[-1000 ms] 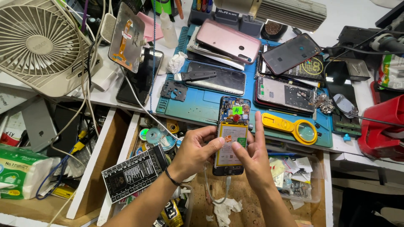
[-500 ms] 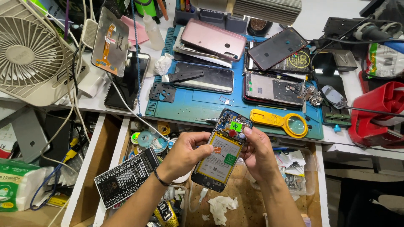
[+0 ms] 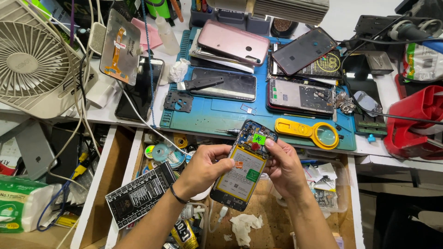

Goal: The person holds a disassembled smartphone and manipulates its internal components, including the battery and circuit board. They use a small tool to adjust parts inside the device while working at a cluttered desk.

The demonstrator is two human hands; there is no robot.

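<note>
Both hands hold 1 opened phone (image 3: 243,173) above an open drawer (image 3: 272,226), just in front of the tabletop (image 3: 138,121) edge; the phone is tilted, its top end toward the blue mat (image 3: 217,121), its back cover off so the pale battery (image 3: 242,173) and the circuit board with a green sticker (image 3: 259,139) show. The left hand (image 3: 203,168) grips the phone's left edge, fingers (image 3: 224,154) curled narrow around it, thumb on the battery face near a small orange label; a dark band sits on that wrist. The right hand (image 3: 284,168) clasps the right edge, fingers closed on the frame, 1 fingertip (image 3: 269,143) pressed on the board just beside the green sticker.

On the mat lie several other phones and parts: a pink phone (image 3: 233,42) stacked on others at the back; a dark back cover (image 3: 303,50) leaning to its right; a black phone (image 3: 226,85) with a dark blade across it; an opened phone (image 3: 300,96) showing its inner frame; a yellow magnifier (image 3: 314,131) near the mat's front edge, close to the held phone's top. A white fan (image 3: 34,55) stands at the far left with cables trailing over the tabletop; a red object (image 3: 415,122) sits at the far right. In the drawer, a black ruled board (image 3: 140,196) lies left of the left wrist; crumpled white tissue (image 3: 244,226) lies below the phone; solder reels (image 3: 166,154) sit near the drawer's back.
</note>
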